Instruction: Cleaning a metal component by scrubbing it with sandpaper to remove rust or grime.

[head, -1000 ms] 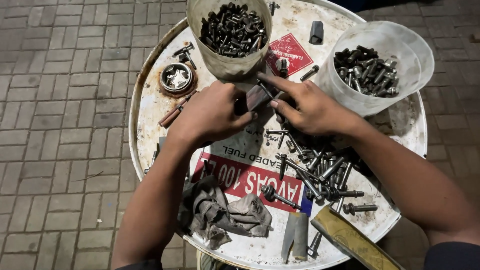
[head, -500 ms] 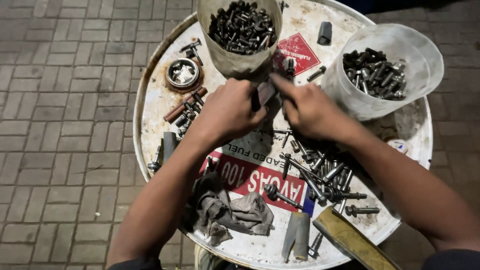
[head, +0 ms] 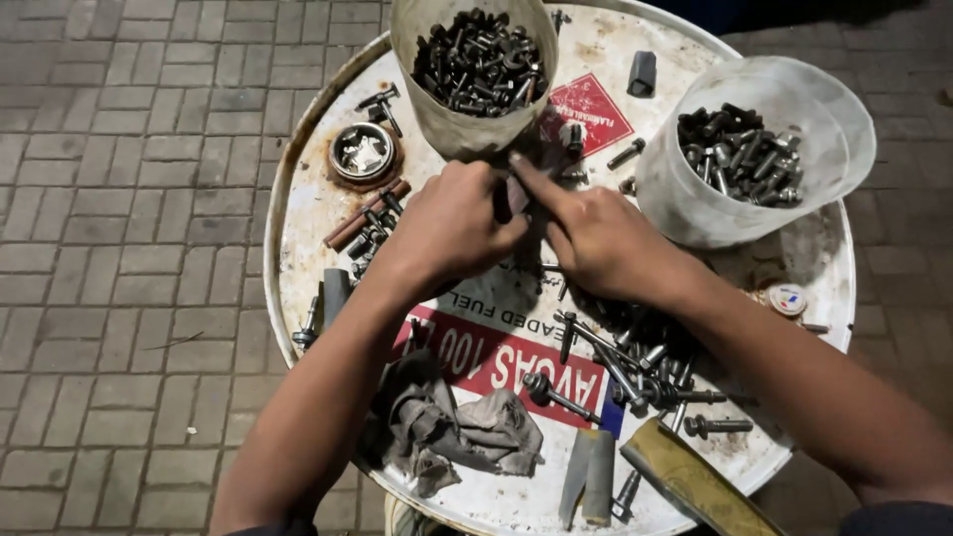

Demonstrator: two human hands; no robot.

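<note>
Both hands met over the drum lid (head: 298,213): left hand (head: 452,223) fingers closed around a small dark piece (head: 523,189), right hand (head: 596,238) fingers pinching it.

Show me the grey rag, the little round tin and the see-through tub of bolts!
grey rag (head: 457,427), head view, on its crumpled middle.
little round tin (head: 362,152), head view, on its inside.
see-through tub (head: 695,213), head view, on its front wall.

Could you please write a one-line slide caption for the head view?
Both hands, left and right, meet over a drum lid between two tubs of bolts.
</note>
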